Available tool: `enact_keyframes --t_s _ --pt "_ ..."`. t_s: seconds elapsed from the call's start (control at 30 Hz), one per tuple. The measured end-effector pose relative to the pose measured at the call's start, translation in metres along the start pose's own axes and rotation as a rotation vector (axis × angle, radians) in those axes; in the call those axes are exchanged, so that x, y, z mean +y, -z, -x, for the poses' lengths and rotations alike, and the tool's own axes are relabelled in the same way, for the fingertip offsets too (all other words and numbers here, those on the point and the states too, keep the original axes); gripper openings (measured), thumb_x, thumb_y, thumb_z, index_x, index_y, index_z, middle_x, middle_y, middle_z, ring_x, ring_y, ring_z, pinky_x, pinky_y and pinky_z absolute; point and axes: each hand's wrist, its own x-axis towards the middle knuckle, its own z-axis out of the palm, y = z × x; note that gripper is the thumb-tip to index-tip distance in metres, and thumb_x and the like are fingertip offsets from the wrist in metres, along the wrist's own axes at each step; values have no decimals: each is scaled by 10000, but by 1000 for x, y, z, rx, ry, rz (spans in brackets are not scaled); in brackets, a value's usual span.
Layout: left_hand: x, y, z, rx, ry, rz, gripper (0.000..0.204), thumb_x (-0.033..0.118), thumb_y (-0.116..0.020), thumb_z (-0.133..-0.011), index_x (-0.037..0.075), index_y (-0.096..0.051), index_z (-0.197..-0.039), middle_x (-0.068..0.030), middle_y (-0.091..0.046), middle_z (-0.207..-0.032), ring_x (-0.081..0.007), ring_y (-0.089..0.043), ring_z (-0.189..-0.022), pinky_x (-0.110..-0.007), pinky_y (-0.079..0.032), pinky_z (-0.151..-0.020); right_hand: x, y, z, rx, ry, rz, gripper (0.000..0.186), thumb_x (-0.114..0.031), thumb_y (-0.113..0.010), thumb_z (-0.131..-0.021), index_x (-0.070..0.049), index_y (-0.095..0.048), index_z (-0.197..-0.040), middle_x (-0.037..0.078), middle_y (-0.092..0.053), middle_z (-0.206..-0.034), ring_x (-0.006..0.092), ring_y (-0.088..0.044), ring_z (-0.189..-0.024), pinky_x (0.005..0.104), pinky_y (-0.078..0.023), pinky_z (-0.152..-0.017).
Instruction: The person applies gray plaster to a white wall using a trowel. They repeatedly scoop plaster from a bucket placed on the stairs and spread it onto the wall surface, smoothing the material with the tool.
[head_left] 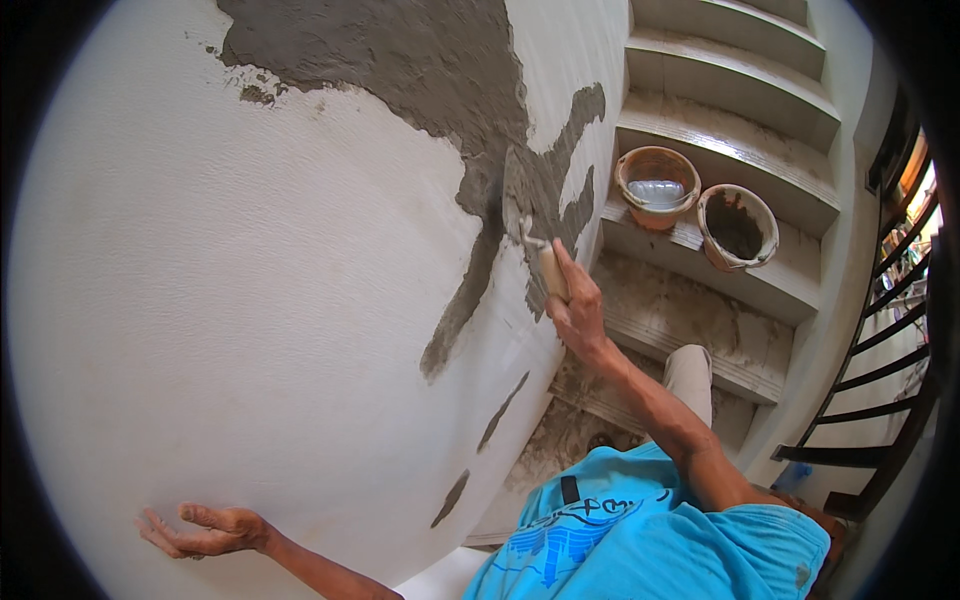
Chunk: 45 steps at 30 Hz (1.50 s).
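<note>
"White wall (pixel 250 300) fills the left and middle of my view, and pale stairs (pixel 735 85) climb at the upper right. What do you want first?"

"Fingers. What are they doing?"

"On the right hand (pixel 580 307), just right of centre, I see them wrapped around the handle (pixel 551 272) of a trowel (pixel 515 195)."

"And the left?"

"I have the left hand (pixel 218 530) at the lower left of the frame, fingers loosely apart, holding nothing. From here I can't tell whether it touches the wall."

"Where's the trowel's blade?"

"Near the centre, against grey plaster (pixel 400 60). That plaster spreads down from the top of the frame in a broad, ragged patch, with a narrow streak slanting below it. Two small grey dabs (pixel 451 499) mark the wall at lower centre."

"Anything around it?"

"Two buckets stand side by side on a step at the upper right. I make out something clear in the left bucket (pixel 650 217) and dark grey material in the right bucket (pixel 769 232). A turquoise shirt (pixel 640 520) covers the lower right, and a dark railing (pixel 880 457) curves along the right edge."
</note>
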Motion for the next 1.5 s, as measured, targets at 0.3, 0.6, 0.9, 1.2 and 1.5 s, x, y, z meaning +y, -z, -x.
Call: enact_keyframes --t_s 0.3,0.6,0.9,1.2,1.5 --pt "-1 2 -4 -3 -21 -48 502 434 -421 -1076 54 -544 -1381 -190 -408 -1510 -328 -348 -1469 -502 -465 -1089 -5 -6 3 -67 28 21 888 85 -610 -719 -105 -404 -1561 188 -596 -1036 382 -626 -898 451 -520 -802" --pt "15 0 -4 19 36 67 534 446 -435 -1090 32 -525 -1415 -193 -484 -1456 -336 -317 -1472 -516 -305 -1182 -9 7 10 -61 77 47 889 103 -633 -701 -105 -437 -1543 174 -619 -1068 363 -662 -917 440 -560 -765" --pt "14 1 -5 25 30 74 517 442 -423 -1088 40 -524 -1398 -177 -521 -1418 -350 -326 -1464 -518 -338 -1159 -4 4 -12 -73 100 124 890 105 -606 -695 -110 -457 -1545 183 -629 -1049 367 -652 -905 420 -548 -801" --pt "2 0 -5 40 -47 60 500 439 -428 -1089 44 -520 -1381 -152 -540 -1408 -350 -339 -1455 -534 -278 -1186 3 16 -3 -74 88 205 912 70 -642 -698 -187 -450 -1551 128 -618 -1044 337 -676 -889 425 -575 -759" --pt "7 -1 -5 46 -21 85 456 423 -450 -1085 54 -517 -1345 -140 -574 -1360 -335 -358 -1449 -540 -277 -1213 20 11 -5 -29 69 201 893 57 -610 -704 -192 -455 -1547 131 -611 -1034 343 -673 -899 446 -574 -783"
